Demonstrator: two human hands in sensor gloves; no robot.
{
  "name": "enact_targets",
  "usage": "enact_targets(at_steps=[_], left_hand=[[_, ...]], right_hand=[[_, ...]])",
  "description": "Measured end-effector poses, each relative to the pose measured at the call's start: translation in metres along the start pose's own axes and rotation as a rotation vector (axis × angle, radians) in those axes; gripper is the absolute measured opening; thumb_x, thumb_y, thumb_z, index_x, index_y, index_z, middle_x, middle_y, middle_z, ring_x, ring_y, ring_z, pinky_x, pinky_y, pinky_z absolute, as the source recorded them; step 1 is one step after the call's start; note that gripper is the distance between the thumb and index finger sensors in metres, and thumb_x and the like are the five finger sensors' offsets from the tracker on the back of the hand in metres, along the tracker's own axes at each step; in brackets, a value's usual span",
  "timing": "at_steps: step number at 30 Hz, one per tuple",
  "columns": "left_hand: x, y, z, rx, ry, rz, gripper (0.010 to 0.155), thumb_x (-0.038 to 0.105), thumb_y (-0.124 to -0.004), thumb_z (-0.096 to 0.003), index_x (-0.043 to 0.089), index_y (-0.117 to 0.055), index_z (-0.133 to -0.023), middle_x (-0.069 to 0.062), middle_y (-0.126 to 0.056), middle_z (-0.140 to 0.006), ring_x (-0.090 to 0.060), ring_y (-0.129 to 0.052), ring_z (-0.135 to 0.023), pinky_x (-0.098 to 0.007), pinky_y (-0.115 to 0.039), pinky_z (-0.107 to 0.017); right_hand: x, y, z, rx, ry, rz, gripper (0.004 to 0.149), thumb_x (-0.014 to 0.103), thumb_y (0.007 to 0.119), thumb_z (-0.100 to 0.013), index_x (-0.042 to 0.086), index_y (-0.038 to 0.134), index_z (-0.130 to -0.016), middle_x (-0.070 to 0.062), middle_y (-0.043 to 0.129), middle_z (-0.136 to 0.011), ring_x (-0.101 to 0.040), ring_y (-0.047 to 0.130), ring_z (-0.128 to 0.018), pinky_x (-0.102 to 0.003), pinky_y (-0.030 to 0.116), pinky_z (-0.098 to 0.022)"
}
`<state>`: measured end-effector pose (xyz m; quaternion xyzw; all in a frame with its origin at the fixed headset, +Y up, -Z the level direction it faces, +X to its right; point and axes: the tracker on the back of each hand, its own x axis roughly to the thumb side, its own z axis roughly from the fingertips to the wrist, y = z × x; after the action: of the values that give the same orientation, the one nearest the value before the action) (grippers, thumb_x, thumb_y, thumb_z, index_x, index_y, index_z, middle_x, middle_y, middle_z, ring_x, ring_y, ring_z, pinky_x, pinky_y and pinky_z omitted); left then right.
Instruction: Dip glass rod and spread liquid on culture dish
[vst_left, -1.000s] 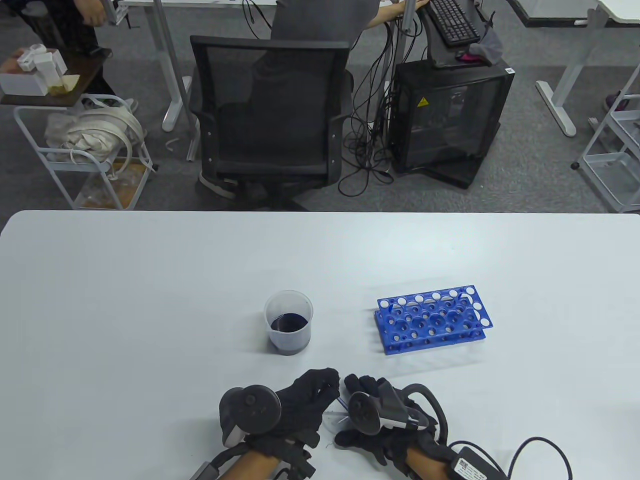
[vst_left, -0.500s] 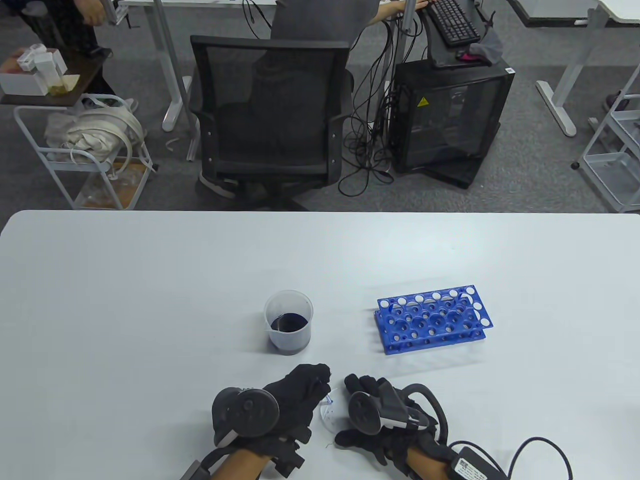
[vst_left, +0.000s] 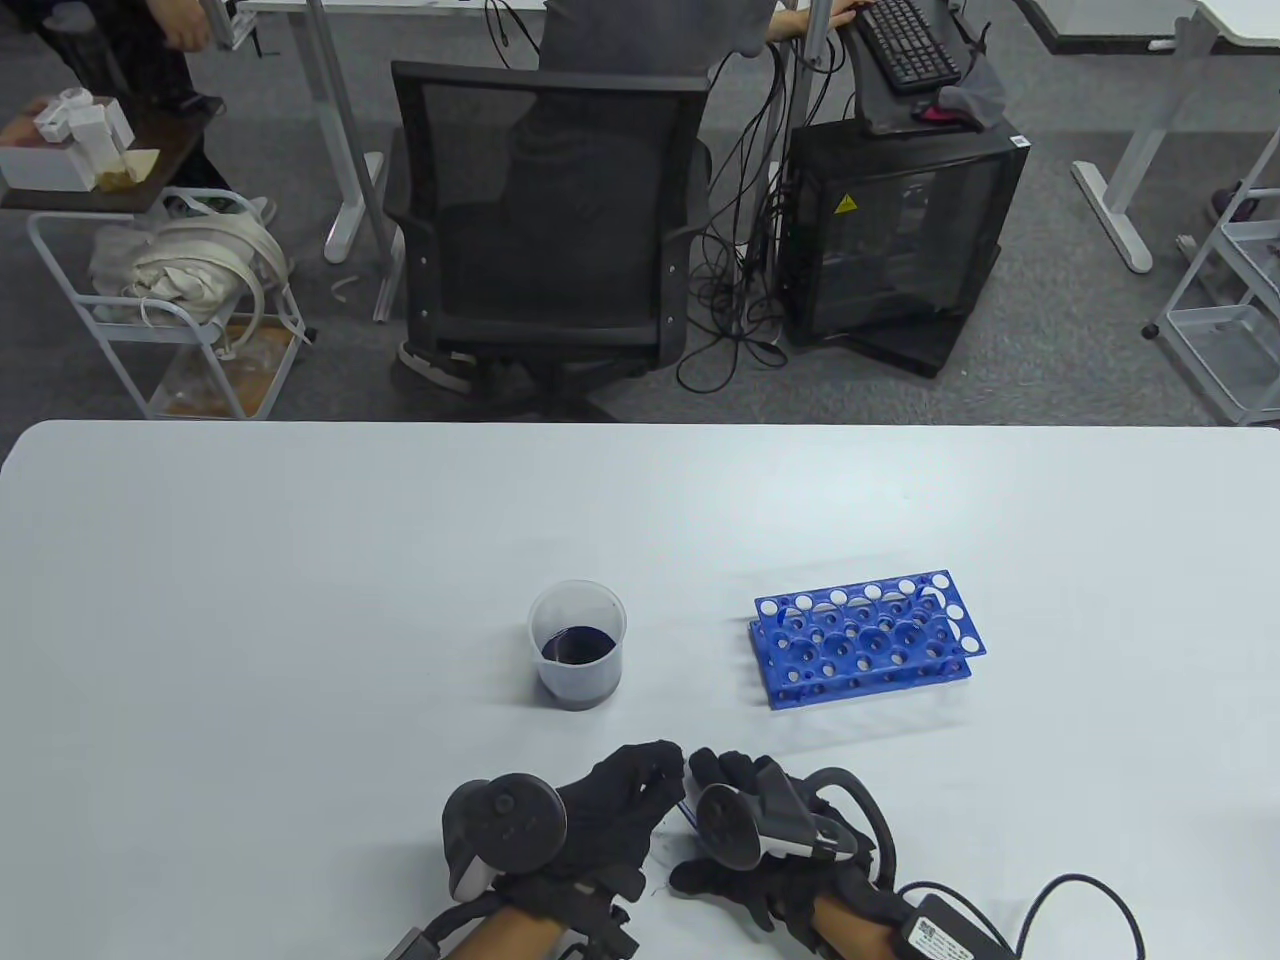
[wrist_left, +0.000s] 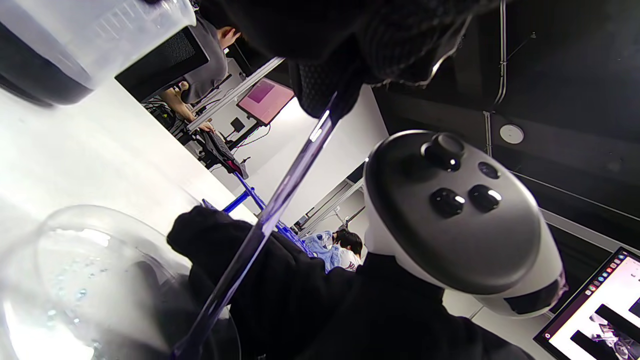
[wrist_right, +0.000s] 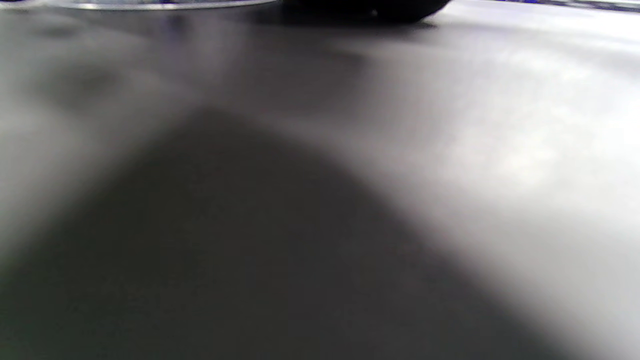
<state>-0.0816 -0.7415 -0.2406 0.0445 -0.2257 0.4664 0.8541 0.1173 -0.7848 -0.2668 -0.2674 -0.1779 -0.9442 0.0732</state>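
My left hand (vst_left: 640, 790) pinches a glass rod (wrist_left: 292, 175), wet with dark blue liquid. The rod slants down into a clear culture dish (wrist_left: 75, 280), and a short piece of it shows between the hands in the table view (vst_left: 684, 808). There the hands hide most of the dish. My right hand (vst_left: 745, 800) rests on the table and holds the dish at its right rim. A plastic beaker (vst_left: 577, 645) with dark blue liquid stands just beyond the hands. The right wrist view shows only blurred table and the dish rim (wrist_right: 150, 5).
A blue test tube rack (vst_left: 865, 635) stands to the right of the beaker, beyond my right hand. The white table (vst_left: 250, 600) stretches wide to the left and to the far side. A cable (vst_left: 1080, 900) trails from my right wrist.
My left hand swung left with the rod, uncovering the dish half a second ago, then came back right over it. The right hand has stayed put.
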Motion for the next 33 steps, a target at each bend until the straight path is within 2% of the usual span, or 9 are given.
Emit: enact_targets(at_steps=[5, 9, 19, 26, 33], left_hand=[[0.000, 0.001, -0.005, 0.002, 0.006, -0.051, 0.045, 0.040, -0.073, -0.0599, 0.028, -0.062, -0.102, 0.002, -0.079, -0.100, -0.009, -0.085, -0.037, -0.032, -0.079, -0.018], [-0.002, 0.011, -0.005, 0.033, 0.001, -0.116, 0.046, 0.040, -0.073, -0.0603, 0.028, -0.061, -0.103, 0.001, -0.078, -0.101, -0.009, -0.085, -0.037, -0.032, -0.079, -0.019], [-0.003, 0.023, 0.003, 0.052, -0.022, -0.094, 0.045, 0.039, -0.077, -0.0565, 0.025, -0.069, -0.099, -0.002, -0.085, -0.093, -0.008, -0.086, -0.030, -0.031, -0.079, -0.012], [0.000, 0.014, 0.003, 0.018, -0.020, -0.019, 0.045, 0.039, -0.078, -0.0554, 0.024, -0.071, -0.098, -0.003, -0.088, -0.090, -0.008, -0.087, -0.028, -0.031, -0.079, -0.011], [-0.002, 0.000, -0.001, -0.010, 0.018, 0.069, 0.045, 0.040, -0.077, -0.0568, 0.027, -0.069, -0.099, 0.000, -0.085, -0.095, -0.009, -0.086, -0.031, -0.031, -0.079, -0.013]], right_hand=[[0.000, 0.000, 0.000, 0.000, 0.000, 0.000, 0.106, 0.081, 0.056, -0.037, 0.016, 0.006, -0.104, -0.009, 0.023, -0.109, -0.023, 0.057, -0.076, -0.036, 0.068, -0.050], [0.000, 0.000, 0.000, 0.001, 0.002, 0.004, 0.106, 0.081, 0.056, -0.037, 0.017, 0.006, -0.104, -0.009, 0.023, -0.109, -0.023, 0.057, -0.076, -0.036, 0.068, -0.050], [0.000, 0.000, 0.000, 0.001, 0.002, 0.004, 0.106, 0.081, 0.056, -0.037, 0.016, 0.006, -0.105, -0.009, 0.023, -0.109, -0.023, 0.057, -0.076, -0.036, 0.068, -0.050], [0.000, 0.000, 0.000, 0.001, 0.002, 0.004, 0.106, 0.081, 0.056, -0.037, 0.016, 0.006, -0.105, -0.009, 0.022, -0.109, -0.023, 0.057, -0.076, -0.036, 0.068, -0.050], [0.000, 0.000, 0.000, 0.001, 0.002, 0.004, 0.106, 0.081, 0.056, -0.037, 0.016, 0.006, -0.105, -0.009, 0.022, -0.109, -0.023, 0.057, -0.076, -0.036, 0.068, -0.050]])
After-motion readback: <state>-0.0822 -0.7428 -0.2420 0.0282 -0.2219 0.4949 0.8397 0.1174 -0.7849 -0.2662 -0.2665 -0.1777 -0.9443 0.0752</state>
